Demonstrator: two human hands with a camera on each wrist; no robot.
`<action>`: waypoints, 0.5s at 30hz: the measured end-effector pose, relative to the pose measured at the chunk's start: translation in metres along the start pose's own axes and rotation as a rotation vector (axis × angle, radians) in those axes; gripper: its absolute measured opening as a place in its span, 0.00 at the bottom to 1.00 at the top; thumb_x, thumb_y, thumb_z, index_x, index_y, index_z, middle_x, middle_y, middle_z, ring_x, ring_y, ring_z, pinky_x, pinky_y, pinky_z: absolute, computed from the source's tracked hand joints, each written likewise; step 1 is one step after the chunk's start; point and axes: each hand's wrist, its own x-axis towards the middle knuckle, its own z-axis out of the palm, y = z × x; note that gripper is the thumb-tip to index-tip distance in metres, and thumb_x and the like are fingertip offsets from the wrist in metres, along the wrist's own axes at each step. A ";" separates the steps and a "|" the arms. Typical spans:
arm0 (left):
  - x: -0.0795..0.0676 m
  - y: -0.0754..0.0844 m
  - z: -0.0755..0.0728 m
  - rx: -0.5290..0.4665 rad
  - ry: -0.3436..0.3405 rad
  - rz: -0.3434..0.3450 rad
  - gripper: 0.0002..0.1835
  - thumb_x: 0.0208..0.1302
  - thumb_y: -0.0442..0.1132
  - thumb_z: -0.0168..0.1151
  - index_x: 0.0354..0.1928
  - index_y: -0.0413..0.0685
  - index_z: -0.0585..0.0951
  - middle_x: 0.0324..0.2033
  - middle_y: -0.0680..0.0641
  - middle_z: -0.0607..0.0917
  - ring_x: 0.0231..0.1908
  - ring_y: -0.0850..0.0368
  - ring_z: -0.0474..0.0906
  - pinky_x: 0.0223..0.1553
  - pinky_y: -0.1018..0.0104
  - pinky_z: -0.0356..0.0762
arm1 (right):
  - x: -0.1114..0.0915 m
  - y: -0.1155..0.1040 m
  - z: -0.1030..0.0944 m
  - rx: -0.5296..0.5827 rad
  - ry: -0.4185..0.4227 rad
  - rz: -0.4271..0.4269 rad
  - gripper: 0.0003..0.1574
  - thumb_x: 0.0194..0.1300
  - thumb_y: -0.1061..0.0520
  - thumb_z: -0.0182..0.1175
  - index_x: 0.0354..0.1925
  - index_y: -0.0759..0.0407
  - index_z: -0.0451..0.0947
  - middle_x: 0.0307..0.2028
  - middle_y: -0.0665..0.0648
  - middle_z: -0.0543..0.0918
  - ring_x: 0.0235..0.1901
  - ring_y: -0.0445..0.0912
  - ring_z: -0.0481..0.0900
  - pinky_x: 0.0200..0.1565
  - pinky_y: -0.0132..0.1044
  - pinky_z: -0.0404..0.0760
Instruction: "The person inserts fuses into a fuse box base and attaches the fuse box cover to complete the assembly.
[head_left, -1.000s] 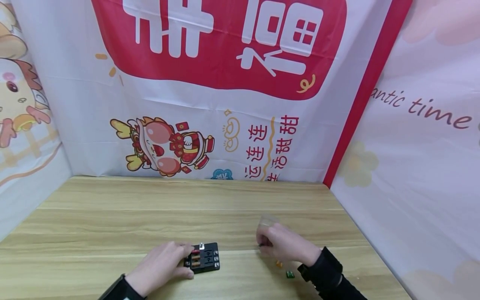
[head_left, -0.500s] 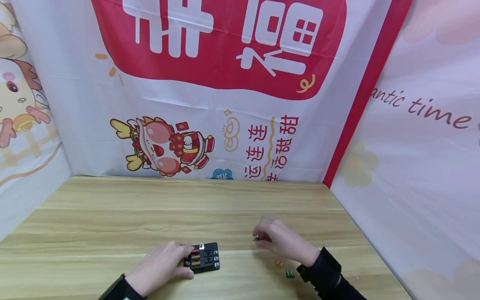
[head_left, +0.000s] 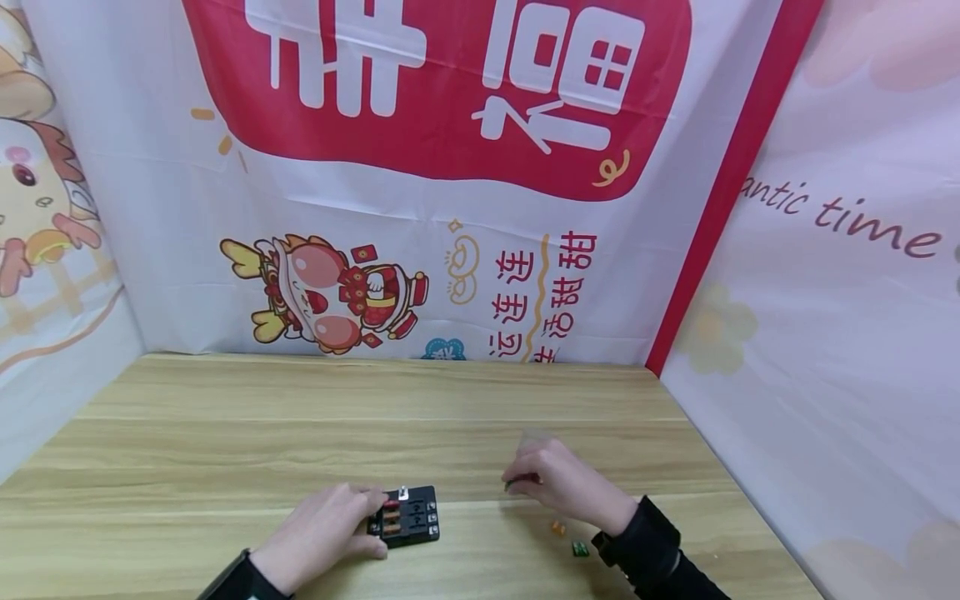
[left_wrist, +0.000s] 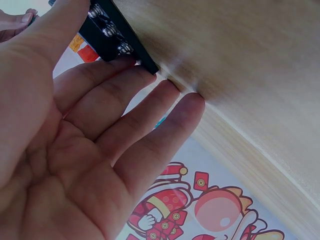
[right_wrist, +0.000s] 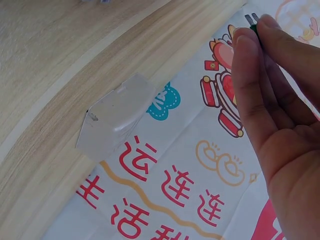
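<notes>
My left hand (head_left: 322,525) grips a black fuse block (head_left: 422,518) at its left end, thumb along the near side and fingers at the far side. One red fuse (left_wrist: 88,53) and orange fuses (head_left: 391,527) sit in its slots; metal screw terminals line its edges. Right of the block, my right hand (head_left: 553,482) pinches a green blade fuse (right_wrist: 254,28) between thumb and fingertips, above the table. Its two metal prongs point out past the fingertips in the right wrist view, while the fingers cover most of its body.
An orange fuse (head_left: 558,527) and a green fuse (head_left: 580,549) lie on the wooden table (head_left: 300,433) near the right wrist. Beyond the right hand is a clear plastic cover (right_wrist: 117,117). Printed cloth (head_left: 450,200) hangs at the back and sides.
The right hand has shifted slightly left, its fingers turning the green fuse so that it shows at the fingertips. The left hand and fuse block stay in place.
</notes>
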 end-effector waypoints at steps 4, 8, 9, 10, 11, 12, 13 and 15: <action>0.000 0.000 0.000 -0.006 -0.004 -0.006 0.22 0.49 0.57 0.68 0.39 0.51 0.81 0.26 0.62 0.77 0.22 0.68 0.65 0.24 0.69 0.65 | 0.000 0.000 0.001 -0.014 -0.005 0.006 0.08 0.55 0.64 0.67 0.37 0.57 0.84 0.30 0.45 0.79 0.32 0.34 0.75 0.35 0.22 0.70; -0.001 -0.001 0.001 0.000 -0.007 -0.014 0.22 0.49 0.58 0.68 0.40 0.51 0.81 0.26 0.61 0.77 0.23 0.67 0.65 0.24 0.69 0.65 | 0.000 -0.001 0.002 -0.026 -0.008 0.032 0.11 0.57 0.67 0.65 0.39 0.58 0.83 0.32 0.46 0.80 0.33 0.35 0.75 0.36 0.22 0.70; -0.001 -0.001 0.002 0.001 -0.008 -0.015 0.22 0.49 0.58 0.68 0.40 0.51 0.81 0.26 0.61 0.77 0.23 0.67 0.65 0.24 0.69 0.65 | 0.000 -0.001 0.002 -0.027 -0.007 0.039 0.12 0.57 0.68 0.65 0.40 0.57 0.83 0.32 0.47 0.81 0.34 0.35 0.76 0.36 0.22 0.71; -0.001 -0.001 0.002 0.001 -0.009 -0.017 0.22 0.49 0.58 0.68 0.40 0.51 0.82 0.26 0.61 0.77 0.23 0.67 0.66 0.24 0.69 0.65 | 0.000 -0.001 0.002 -0.029 -0.004 0.043 0.12 0.57 0.68 0.64 0.40 0.57 0.83 0.33 0.47 0.81 0.34 0.35 0.76 0.36 0.22 0.71; -0.001 -0.001 0.002 -0.002 -0.012 -0.018 0.22 0.49 0.58 0.68 0.40 0.51 0.82 0.26 0.61 0.77 0.23 0.67 0.66 0.24 0.69 0.66 | 0.000 -0.002 0.002 -0.029 -0.002 0.047 0.12 0.57 0.68 0.64 0.40 0.57 0.83 0.33 0.47 0.81 0.34 0.36 0.76 0.36 0.22 0.71; -0.001 -0.001 0.002 -0.003 -0.012 -0.017 0.22 0.49 0.58 0.68 0.40 0.50 0.82 0.27 0.61 0.78 0.23 0.67 0.66 0.24 0.69 0.66 | 0.000 -0.002 0.002 -0.028 0.001 0.050 0.12 0.57 0.68 0.64 0.40 0.57 0.83 0.33 0.48 0.81 0.34 0.36 0.76 0.36 0.22 0.71; 0.000 -0.001 0.002 -0.002 -0.009 -0.015 0.22 0.49 0.58 0.68 0.40 0.50 0.82 0.27 0.61 0.78 0.23 0.68 0.66 0.25 0.69 0.66 | 0.000 -0.002 0.002 -0.032 0.006 0.049 0.12 0.57 0.68 0.64 0.40 0.56 0.83 0.33 0.48 0.81 0.34 0.36 0.75 0.36 0.23 0.71; 0.000 -0.001 0.001 -0.001 -0.004 -0.010 0.23 0.49 0.57 0.69 0.41 0.50 0.82 0.28 0.60 0.79 0.24 0.68 0.66 0.25 0.68 0.66 | 0.000 -0.002 0.003 -0.035 0.015 0.044 0.11 0.57 0.68 0.64 0.39 0.56 0.83 0.33 0.48 0.81 0.35 0.36 0.75 0.37 0.23 0.71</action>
